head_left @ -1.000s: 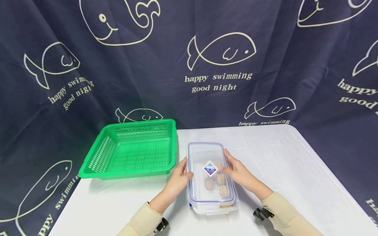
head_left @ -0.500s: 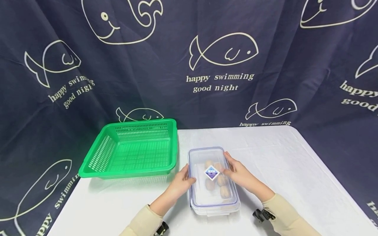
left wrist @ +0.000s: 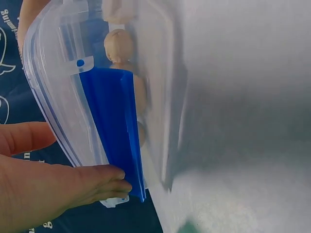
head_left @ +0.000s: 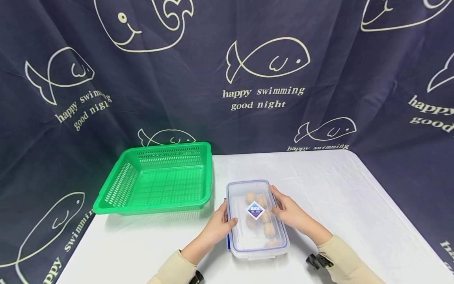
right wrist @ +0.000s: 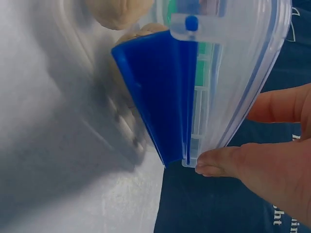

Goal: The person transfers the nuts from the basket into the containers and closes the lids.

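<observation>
A clear plastic lid (head_left: 246,238) with a blue seal line and a diamond-shaped sticker lies over a clear food container (head_left: 260,256). Several walnuts (head_left: 269,230) show through it. My left hand (head_left: 217,228) pinches the lid's left edge, thumb on top and fingers below the rim. On the opposite edge my right hand (head_left: 293,215) holds the lid the same way. A blue latch flap (left wrist: 114,121) hangs unfastened in the left wrist view, and another blue latch flap (right wrist: 155,92) hangs down in the right wrist view. Whether the lid is fully seated cannot be told.
A green perforated plastic basket (head_left: 170,185) stands to the left at the back of the white table (head_left: 319,181). Behind the table hangs a dark blue curtain (head_left: 198,90) with fish drawings.
The lid has come nearer to me and down over the container, both hands moving with it. The container's front, uncovered a second ago, now lies beneath the lid.
</observation>
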The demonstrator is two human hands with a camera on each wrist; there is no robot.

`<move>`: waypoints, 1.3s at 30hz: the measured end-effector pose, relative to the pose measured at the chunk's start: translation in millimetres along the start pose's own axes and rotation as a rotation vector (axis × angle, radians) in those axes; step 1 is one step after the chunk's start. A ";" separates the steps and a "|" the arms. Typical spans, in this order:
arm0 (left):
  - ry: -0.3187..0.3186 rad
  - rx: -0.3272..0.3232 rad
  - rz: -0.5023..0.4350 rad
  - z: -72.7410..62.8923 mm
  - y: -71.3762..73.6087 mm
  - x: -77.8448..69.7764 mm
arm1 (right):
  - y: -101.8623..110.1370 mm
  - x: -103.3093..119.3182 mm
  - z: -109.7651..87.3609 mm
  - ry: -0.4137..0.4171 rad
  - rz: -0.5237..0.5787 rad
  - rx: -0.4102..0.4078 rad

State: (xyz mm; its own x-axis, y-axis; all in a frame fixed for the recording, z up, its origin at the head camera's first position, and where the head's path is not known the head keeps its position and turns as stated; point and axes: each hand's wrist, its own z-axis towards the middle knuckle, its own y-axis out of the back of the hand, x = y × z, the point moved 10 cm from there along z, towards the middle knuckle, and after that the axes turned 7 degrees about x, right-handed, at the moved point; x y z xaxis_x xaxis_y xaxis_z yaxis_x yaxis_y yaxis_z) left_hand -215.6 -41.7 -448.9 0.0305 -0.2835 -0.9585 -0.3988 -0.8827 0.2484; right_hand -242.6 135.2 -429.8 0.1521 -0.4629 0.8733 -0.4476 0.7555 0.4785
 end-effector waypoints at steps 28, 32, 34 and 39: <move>0.039 -0.149 0.154 -5.5 15.2 7.8 | -0.8 -40.7 -21.7 -0.210 0.224 -0.162; -0.035 -0.190 0.274 -5.1 16.3 -3.3 | 6.7 -38.3 -22.1 -0.211 0.156 -0.226; -0.072 -0.203 0.318 -4.4 15.3 -8.6 | 8.9 -36.6 -21.9 -0.214 0.111 -0.247; -0.062 -0.206 0.277 -4.5 10.7 -6.5 | 10.0 -30.9 -25.5 -0.197 0.023 -0.282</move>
State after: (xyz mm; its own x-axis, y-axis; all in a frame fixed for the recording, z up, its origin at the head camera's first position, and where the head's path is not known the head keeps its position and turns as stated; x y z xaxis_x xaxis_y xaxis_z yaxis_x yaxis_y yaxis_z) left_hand -215.9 -51.0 -439.4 -0.1110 -0.5052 -0.8558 -0.1911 -0.8342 0.5172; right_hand -229.3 168.9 -449.7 -0.0409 -0.5039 0.8628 -0.1839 0.8526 0.4892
